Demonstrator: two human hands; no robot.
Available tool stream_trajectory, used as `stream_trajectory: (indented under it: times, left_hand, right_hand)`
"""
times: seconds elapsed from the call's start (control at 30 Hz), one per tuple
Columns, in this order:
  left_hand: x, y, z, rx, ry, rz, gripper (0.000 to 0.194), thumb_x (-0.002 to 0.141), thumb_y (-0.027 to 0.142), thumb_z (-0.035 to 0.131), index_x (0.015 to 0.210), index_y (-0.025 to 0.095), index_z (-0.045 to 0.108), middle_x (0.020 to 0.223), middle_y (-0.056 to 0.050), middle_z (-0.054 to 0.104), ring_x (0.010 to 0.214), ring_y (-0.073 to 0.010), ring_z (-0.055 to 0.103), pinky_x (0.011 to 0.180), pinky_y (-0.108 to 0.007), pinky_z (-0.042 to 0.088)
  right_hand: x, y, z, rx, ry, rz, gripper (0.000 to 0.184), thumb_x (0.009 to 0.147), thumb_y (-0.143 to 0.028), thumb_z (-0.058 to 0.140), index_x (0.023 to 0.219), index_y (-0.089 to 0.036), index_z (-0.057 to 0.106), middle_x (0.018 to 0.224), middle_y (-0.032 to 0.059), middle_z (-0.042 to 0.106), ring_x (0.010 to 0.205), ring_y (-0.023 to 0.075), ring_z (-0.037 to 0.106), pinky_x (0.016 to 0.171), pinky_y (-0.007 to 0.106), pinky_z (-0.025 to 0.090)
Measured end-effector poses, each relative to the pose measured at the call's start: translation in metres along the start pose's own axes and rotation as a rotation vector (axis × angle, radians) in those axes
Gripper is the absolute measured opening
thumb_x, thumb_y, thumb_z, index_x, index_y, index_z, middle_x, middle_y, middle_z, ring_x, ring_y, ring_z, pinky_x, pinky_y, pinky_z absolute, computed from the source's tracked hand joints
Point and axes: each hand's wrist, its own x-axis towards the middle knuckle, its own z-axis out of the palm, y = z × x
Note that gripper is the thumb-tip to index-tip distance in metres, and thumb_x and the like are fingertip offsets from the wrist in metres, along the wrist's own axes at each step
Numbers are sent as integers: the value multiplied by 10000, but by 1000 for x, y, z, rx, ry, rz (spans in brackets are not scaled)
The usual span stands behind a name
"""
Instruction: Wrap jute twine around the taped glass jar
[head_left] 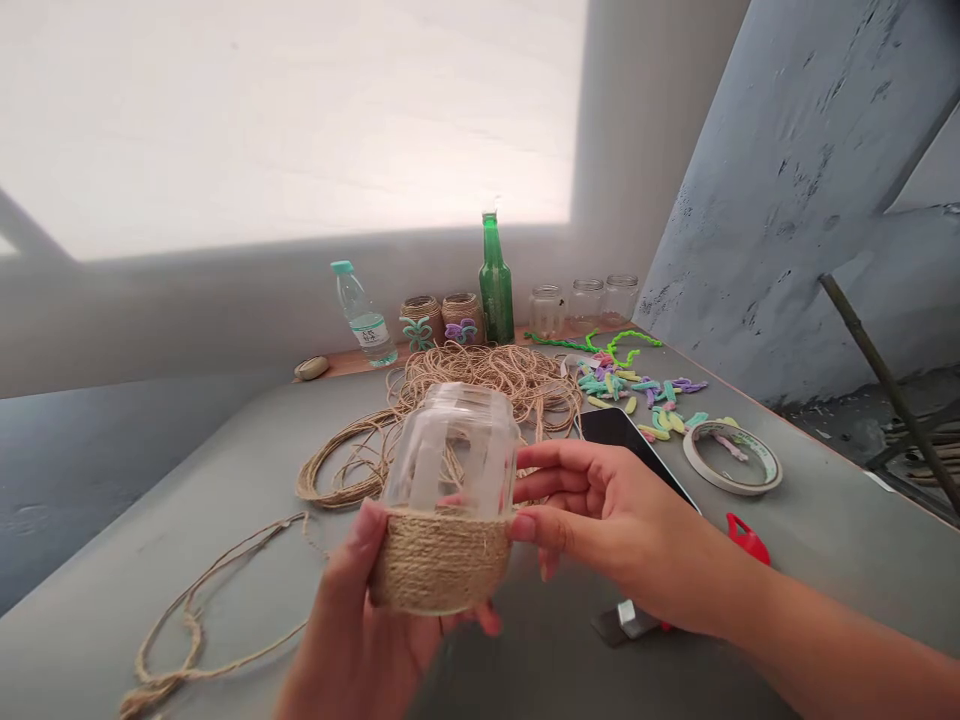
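A clear glass jar [450, 450] is held up over the table, tilted a little, its lower half wound with jute twine [442, 560]. My left hand [367, 620] grips the jar from the lower left, thumb on the twine's upper edge and fingers beneath. At the jar's right side, my right hand [592, 500] has its thumb against the wound twine and its fingers reaching behind the glass. What those fingers pinch, if anything, is hidden. A loose length of twine [187, 640] lies on the table at the left.
A twine heap [495, 375] lies behind the jar. Further back stand a water bottle [367, 320], a green bottle [495, 290], two twine-wrapped jars [421, 315] and glass jars [587, 300]. To the right are a phone [615, 430], tape roll [697, 465], fuzzy pieces [664, 390] and a utility knife [634, 620].
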Motion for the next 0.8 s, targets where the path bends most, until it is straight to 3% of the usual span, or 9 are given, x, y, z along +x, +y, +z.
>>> stream_trajectory:
  times: [0.1, 0.23, 0.37, 0.47, 0.53, 0.6, 0.67, 0.73, 0.8]
  left_hand:
    - [5, -7, -8, 207, 121, 142, 565, 703, 617, 895, 1169, 308, 811, 1202, -82, 832, 1003, -335, 743, 721, -368, 659]
    - [8, -9, -14, 194, 194, 78, 731, 601, 572, 963, 1223, 234, 781, 984, -107, 858, 845, -301, 767, 706, -371, 655]
    - [3, 2, -3, 58, 121, 40, 546, 666, 514, 928, 1110, 214, 823, 968, -113, 866, 816, -305, 778, 674, -380, 662]
    - [-2, 8, 6, 45, 73, 77, 442, 782, 512, 830, 1084, 189, 842, 1001, -134, 865, 915, -327, 786, 693, -360, 661]
    - [-3, 9, 8, 41, 80, 130, 444, 765, 511, 836, 1063, 182, 848, 1009, -129, 862, 931, -335, 790, 681, -357, 666]
    - [-2, 8, 8, 29, 96, 187, 446, 714, 491, 880, 1052, 202, 847, 1053, -105, 860, 926, -333, 798, 681, -359, 678]
    - [-2, 8, 6, 7, 93, 235, 436, 695, 462, 901, 1048, 215, 842, 1092, -91, 856, 926, -330, 802, 690, -362, 687]
    - [-3, 8, 6, -11, 72, 274, 403, 726, 461, 883, 1033, 204, 837, 1108, -97, 850, 922, -326, 802, 697, -364, 691]
    - [-5, 9, 8, -22, 46, 296, 325, 751, 464, 861, 928, 193, 831, 1101, -105, 842, 902, -320, 798, 681, -360, 688]
  right_hand:
    - [0, 3, 1, -107, 70, -14, 628, 728, -350, 1000, 1267, -212, 709, 1070, 55, 796, 727, 117, 685, 634, 233, 616]
    - [-4, 7, 2, -293, 90, -97, 587, 749, -327, 987, 1261, -256, 709, 1088, 28, 807, 738, 114, 694, 764, 271, 629]
    - [-5, 1, -2, -416, 74, -274, 370, 909, -435, 842, 1225, -288, 718, 1152, 25, 800, 1060, 206, 748, 942, 332, 621]
    - [-2, -15, -16, -915, 286, -345, 276, 1050, -500, 616, 1228, -320, 729, 1251, 25, 772, 1178, 239, 714, 1015, 380, 586]
    - [1, -25, -31, -1286, 474, -207, 290, 1076, -446, 566, 1273, -303, 723, 1358, 61, 728, 1281, 289, 659, 1088, 449, 534]
    - [3, -32, -47, -1401, 550, -77, 315, 1038, -399, 643, 1235, -172, 737, 1328, 181, 719, 1304, 373, 631, 1117, 543, 491]
    - [3, -32, -59, -1492, 585, 96, 425, 1005, -486, 689, 1126, -83, 749, 1202, 252, 733, 1199, 416, 675, 1027, 594, 535]
    - [1, -26, -64, -1551, 569, 236, 401, 1010, -506, 695, 1125, -124, 735, 1173, 155, 746, 1095, 315, 721, 972, 532, 584]
    - [-2, -18, -64, -1590, 560, 307, 346, 1034, -448, 688, 1221, -158, 706, 1260, 110, 723, 1112, 271, 717, 976, 492, 596]
